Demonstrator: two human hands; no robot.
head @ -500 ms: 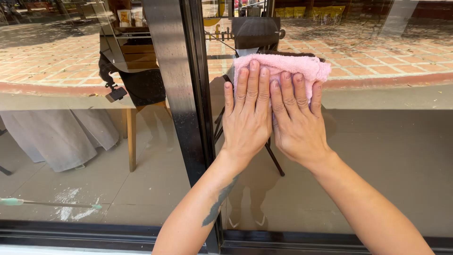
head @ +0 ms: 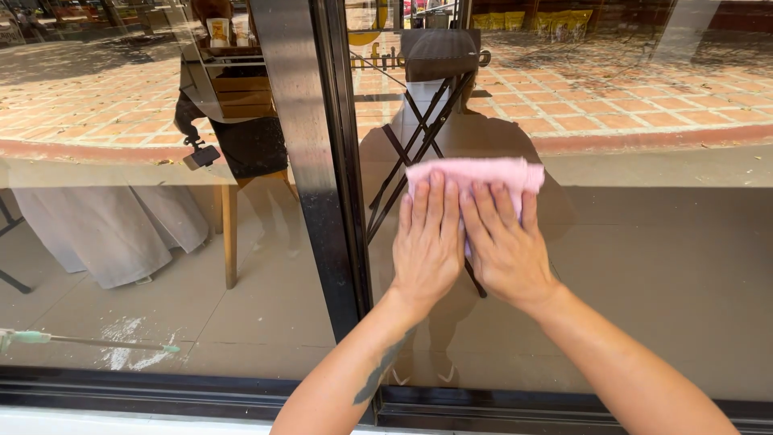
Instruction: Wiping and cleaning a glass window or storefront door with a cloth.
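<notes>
A folded pink cloth point(head: 483, 171) lies flat against the right glass pane point(head: 660, 258) of a window. My left hand point(head: 427, 242) and my right hand point(head: 503, 250) press on it side by side, fingers stretched upward and close together. The cloth's top edge shows above my fingertips; its lower part is hidden under my palms. My left forearm carries a dark tattoo.
A black vertical frame post point(head: 310, 161) stands just left of my hands, and a black bottom rail point(head: 161, 391) runs below. Through the left pane I see a wooden table leg point(head: 229, 234), grey fabric and a thin green-tipped tool point(head: 80, 342). A dark folding stand point(head: 439, 56) shows above the cloth.
Both hands have slid the pink cloth down the glass, away from the top of the pane. The view itself has hardly shifted.
</notes>
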